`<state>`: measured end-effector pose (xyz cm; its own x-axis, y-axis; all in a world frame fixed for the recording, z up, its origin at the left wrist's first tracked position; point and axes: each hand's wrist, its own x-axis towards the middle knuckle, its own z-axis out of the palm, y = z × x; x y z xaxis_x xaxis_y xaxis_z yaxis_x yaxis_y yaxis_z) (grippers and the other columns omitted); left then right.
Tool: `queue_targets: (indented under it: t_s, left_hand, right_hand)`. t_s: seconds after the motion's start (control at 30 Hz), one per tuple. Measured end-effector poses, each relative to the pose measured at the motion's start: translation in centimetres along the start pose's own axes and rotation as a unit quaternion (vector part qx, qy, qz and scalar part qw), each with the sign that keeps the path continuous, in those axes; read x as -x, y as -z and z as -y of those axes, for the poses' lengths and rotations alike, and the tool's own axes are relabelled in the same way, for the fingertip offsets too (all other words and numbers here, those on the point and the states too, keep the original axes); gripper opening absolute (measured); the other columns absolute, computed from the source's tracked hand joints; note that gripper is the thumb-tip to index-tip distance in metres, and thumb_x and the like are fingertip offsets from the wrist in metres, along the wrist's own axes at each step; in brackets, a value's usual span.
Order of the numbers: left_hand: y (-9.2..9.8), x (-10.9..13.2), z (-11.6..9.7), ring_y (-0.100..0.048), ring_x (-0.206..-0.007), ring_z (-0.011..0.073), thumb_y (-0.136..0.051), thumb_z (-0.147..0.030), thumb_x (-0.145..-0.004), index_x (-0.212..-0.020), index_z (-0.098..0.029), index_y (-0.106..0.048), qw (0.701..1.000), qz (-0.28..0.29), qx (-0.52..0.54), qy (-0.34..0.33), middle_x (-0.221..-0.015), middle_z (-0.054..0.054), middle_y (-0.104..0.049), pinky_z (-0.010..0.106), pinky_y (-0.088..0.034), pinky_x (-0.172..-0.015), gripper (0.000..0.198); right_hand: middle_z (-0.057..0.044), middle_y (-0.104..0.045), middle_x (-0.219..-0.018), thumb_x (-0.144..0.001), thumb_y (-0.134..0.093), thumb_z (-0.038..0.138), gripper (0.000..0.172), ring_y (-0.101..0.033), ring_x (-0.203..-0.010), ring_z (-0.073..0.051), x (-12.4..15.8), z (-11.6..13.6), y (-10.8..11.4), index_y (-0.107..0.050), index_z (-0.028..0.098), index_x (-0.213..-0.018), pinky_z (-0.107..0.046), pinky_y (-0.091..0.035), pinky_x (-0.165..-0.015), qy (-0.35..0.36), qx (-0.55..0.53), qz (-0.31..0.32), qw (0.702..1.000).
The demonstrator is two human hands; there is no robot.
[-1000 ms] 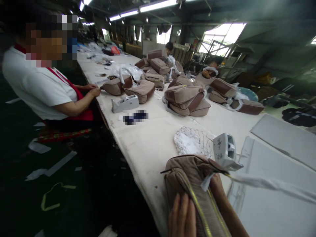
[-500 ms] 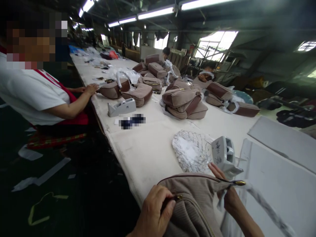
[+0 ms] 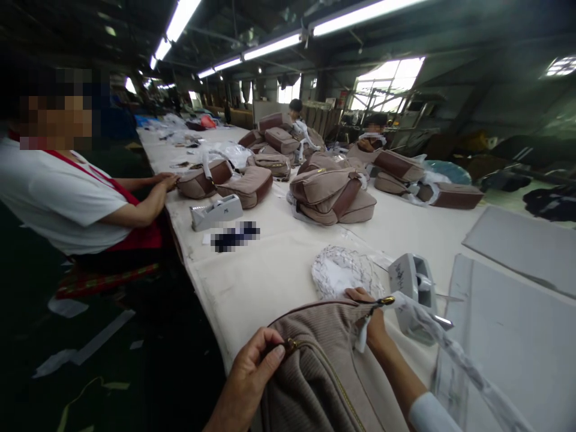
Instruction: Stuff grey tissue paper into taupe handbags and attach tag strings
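A taupe ribbed bag (image 3: 315,336) with a gold zipper lies at the near edge of the table. My left hand (image 3: 254,375) pinches the zipper's end at the bag's left side, thumb and fingers pressed together. On the far side of the bag, my right hand (image 3: 371,315) is partly hidden behind its top corner, near the gold strap clasp (image 3: 386,300); what its fingers hold is hidden. A strap wrapped in white film (image 3: 454,354) runs from the clasp to the lower right.
Beyond the bag are a plastic-wrapped bundle (image 3: 344,273) and a tape dispenser (image 3: 411,288). Grey boards (image 3: 508,336) lie at right. Stacked bags (image 3: 330,192) and another dispenser (image 3: 217,212) stand farther back. A person in a white shirt (image 3: 63,198) sits at left.
Both hands and the bag appear farther left in the view. My right hand has drawn lower behind the bag's corner, and the wrapped strap shows more.
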<state>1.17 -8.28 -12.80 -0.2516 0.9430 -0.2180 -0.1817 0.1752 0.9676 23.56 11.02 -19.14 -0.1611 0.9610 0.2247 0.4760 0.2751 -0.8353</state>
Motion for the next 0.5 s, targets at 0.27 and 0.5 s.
queue_targets:
  t_s: [0.27,0.5]
  left_hand:
    - [-0.6,-0.2,0.5,-0.054,-0.077,0.0122,-0.068,-0.038,-0.077,-0.080,-0.018,-0.063,0.998,0.019,0.061,0.005,-0.077,-0.002,-0.062,0.020,-0.042,-0.073,0.021]
    - [-0.6,0.1,0.9,-0.060,-0.080,0.0131,-0.070,-0.036,-0.075,-0.083,-0.019,-0.061,0.992,-0.004,0.123,-0.002,-0.079,-0.003,-0.063,0.023,-0.047,-0.080,0.021]
  right_hand:
    - [-0.008,-0.065,-0.075,-0.074,-0.058,0.055,0.046,-0.061,-0.065,-0.024,0.9,0.9,2.0,-0.063,0.013,-0.095,-0.039,-0.050,-0.062,-0.134,-0.103,-0.085,0.982]
    - [0.000,-0.056,-0.062,-0.061,-0.066,0.058,0.047,-0.053,-0.050,-0.016,2.1,2.5,2.8,-0.055,0.019,-0.084,-0.029,-0.043,-0.045,-0.220,-0.195,-0.144,0.945]
